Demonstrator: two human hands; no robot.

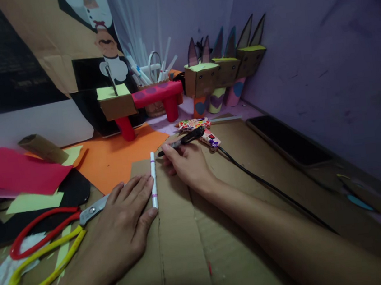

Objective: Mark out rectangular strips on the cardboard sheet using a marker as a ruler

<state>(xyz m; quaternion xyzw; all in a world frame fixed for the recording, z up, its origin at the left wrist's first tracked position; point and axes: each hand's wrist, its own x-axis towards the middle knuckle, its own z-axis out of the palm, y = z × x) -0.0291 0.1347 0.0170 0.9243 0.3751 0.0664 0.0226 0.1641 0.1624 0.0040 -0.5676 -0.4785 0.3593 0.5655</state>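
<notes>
My left hand lies flat on the brown cardboard, its fingertips and thumb against a white marker with purple bands. The marker lies lengthwise, pointing away from me. Just right of its far end, my right hand holds a black pen, the tip close to the cardboard beside the marker. Scissors with red and yellow handles lie left of my left hand, which partly covers their blades.
A flower-patterned glue gun with a black cord lies beyond my right hand. A phone rests at the right. Cardboard animal figures and a pen basket stand behind. Coloured paper is at the left.
</notes>
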